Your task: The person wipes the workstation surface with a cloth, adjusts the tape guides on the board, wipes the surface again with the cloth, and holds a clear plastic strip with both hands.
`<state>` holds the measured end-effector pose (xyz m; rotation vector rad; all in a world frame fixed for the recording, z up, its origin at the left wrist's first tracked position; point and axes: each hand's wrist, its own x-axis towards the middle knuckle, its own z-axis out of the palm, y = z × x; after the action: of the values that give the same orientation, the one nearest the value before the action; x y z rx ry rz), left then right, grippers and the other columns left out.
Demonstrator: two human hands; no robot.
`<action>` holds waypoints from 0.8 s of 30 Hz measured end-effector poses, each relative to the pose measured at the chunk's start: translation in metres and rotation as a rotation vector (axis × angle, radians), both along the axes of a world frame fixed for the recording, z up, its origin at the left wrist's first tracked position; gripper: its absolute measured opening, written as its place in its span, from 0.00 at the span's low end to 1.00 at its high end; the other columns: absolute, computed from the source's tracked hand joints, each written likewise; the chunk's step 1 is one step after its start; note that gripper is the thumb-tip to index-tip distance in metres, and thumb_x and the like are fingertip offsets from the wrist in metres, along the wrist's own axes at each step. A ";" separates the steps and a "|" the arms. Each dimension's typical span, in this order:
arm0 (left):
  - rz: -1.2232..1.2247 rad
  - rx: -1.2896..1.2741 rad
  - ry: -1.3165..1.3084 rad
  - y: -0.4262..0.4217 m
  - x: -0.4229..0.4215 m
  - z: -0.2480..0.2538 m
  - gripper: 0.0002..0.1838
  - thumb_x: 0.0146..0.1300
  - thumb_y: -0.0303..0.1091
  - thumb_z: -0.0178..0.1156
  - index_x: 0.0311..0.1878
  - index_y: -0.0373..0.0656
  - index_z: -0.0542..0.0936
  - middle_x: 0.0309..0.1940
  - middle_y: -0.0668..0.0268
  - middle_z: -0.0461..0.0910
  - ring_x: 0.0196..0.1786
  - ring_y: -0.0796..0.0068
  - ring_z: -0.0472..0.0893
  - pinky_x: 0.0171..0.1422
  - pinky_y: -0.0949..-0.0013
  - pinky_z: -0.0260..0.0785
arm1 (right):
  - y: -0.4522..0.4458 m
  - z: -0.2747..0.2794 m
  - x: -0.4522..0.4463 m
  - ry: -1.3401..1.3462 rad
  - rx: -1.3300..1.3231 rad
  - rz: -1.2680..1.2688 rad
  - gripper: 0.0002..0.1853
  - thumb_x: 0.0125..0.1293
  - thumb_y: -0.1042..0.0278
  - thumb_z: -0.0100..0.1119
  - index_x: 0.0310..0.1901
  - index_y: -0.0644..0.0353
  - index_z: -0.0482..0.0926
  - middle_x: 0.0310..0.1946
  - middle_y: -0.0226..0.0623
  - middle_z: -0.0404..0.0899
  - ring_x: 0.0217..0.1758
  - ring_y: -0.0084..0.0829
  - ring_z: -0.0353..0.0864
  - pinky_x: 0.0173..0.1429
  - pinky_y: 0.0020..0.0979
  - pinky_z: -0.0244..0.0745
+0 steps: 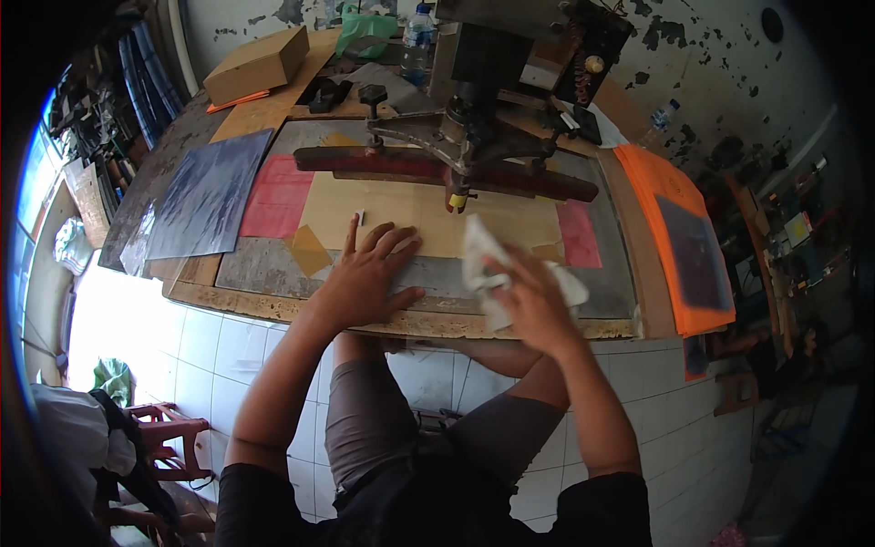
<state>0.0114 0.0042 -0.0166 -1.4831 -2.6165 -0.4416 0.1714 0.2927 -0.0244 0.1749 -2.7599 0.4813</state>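
Note:
My left hand (369, 278) lies with spread fingers on the lower left part of a cream-coloured sheet (437, 219). In my right hand (530, 296) is a white cloth (483, 260), slightly blurred, over the sheet's lower right part. Pink pieces (273, 201) show at both ends of the sheet, and a tan piece (308, 252) sits at its lower left corner. Above the sheet hangs a dark red press bar (383, 166) with a yellow-tipped pointer (458, 202) at its middle.
A dark plastic sheet (205, 196) lies at the left of the wooden table (273, 305). Orange folders (670, 219) lie along the right edge. A cardboard box (258, 68) and a water bottle (417, 41) stand behind. At far right a person (788, 351) is visible.

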 end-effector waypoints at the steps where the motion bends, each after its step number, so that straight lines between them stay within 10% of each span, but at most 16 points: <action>1: 0.006 0.000 0.006 -0.002 -0.001 -0.001 0.42 0.73 0.60 0.66 0.84 0.49 0.72 0.83 0.60 0.70 0.89 0.55 0.62 0.96 0.32 0.28 | 0.027 -0.007 0.001 0.070 0.048 -0.076 0.25 0.80 0.65 0.65 0.76 0.48 0.80 0.77 0.45 0.76 0.80 0.53 0.75 0.82 0.57 0.70; 10: -0.017 0.073 0.061 -0.003 0.011 0.000 0.40 0.72 0.59 0.67 0.79 0.46 0.76 0.82 0.57 0.70 0.88 0.51 0.62 0.96 0.31 0.31 | 0.219 0.008 0.099 0.004 0.350 -0.768 0.22 0.80 0.71 0.60 0.73 0.61 0.79 0.76 0.50 0.74 0.80 0.58 0.70 0.84 0.55 0.63; 20: -0.059 0.036 -0.062 -0.027 0.122 -0.008 0.32 0.73 0.62 0.69 0.58 0.39 0.84 0.84 0.52 0.68 0.90 0.50 0.62 0.96 0.34 0.37 | -0.016 -0.002 0.107 -0.017 0.077 -0.262 0.30 0.82 0.51 0.63 0.80 0.51 0.76 0.83 0.46 0.68 0.86 0.55 0.66 0.88 0.56 0.60; 24: -0.185 0.112 -0.129 -0.040 0.141 0.012 0.28 0.74 0.60 0.69 0.56 0.41 0.85 0.56 0.57 0.88 0.67 0.58 0.85 0.93 0.37 0.50 | -0.005 0.008 0.086 -0.044 0.057 -0.156 0.31 0.80 0.50 0.65 0.79 0.50 0.77 0.83 0.44 0.69 0.87 0.52 0.66 0.88 0.57 0.60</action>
<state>0.1528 -0.0354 -0.0046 -1.7192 -2.5088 -0.7115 0.2579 0.2879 -0.0165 -0.0387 -2.8038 0.3699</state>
